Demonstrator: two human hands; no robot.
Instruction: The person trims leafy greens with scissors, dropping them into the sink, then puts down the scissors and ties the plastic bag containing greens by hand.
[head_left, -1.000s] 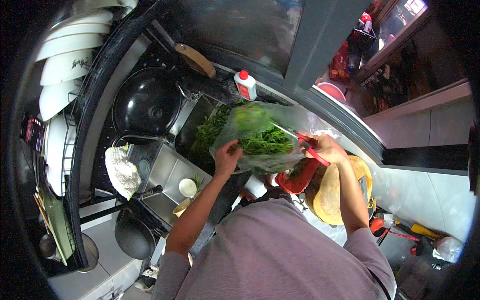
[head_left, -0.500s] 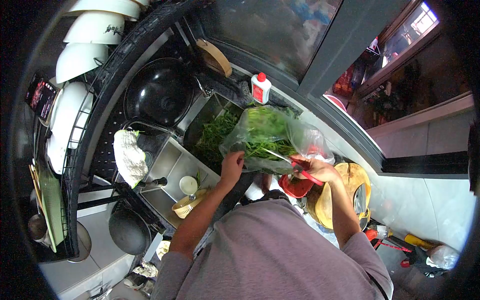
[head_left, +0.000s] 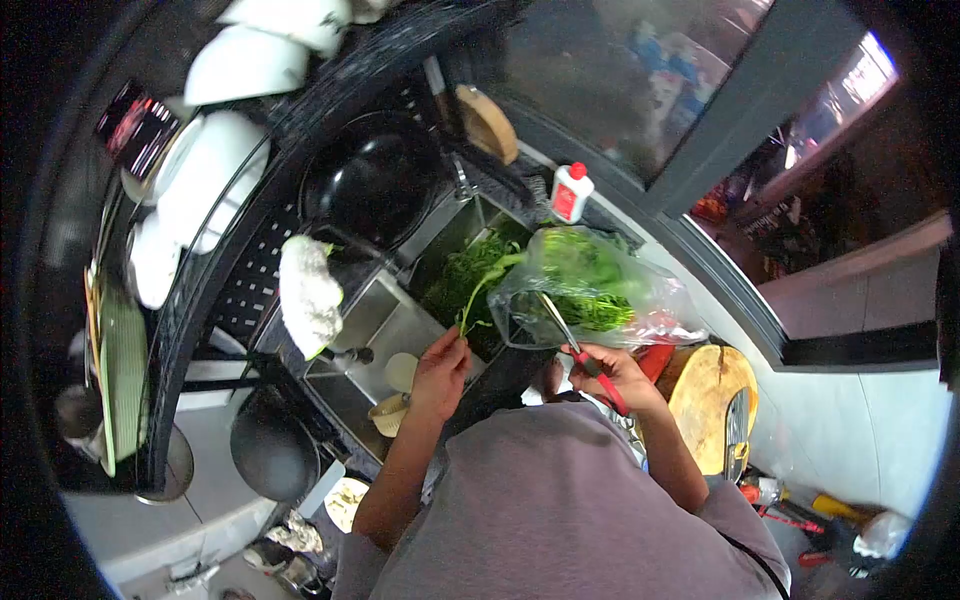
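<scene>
Between the fingertips of my left hand is a thin green stalk, held over the sink's edge. My right hand grips red-handled scissors, whose blades point up and left at the mouth of the plastic bag. That clear plastic bag lies on its side with leafy greens in it. More greens are in the dark sink basin left of the bag.
A white bottle with a red cap stands behind the bag. To the left are a black wok, a steel sink and a white cloth. At right lies a round wooden board.
My left hand has come away from the bag's edge with a green stalk in its fingers. The scissors now point more steeply upward. The camera view has shifted and turned.
</scene>
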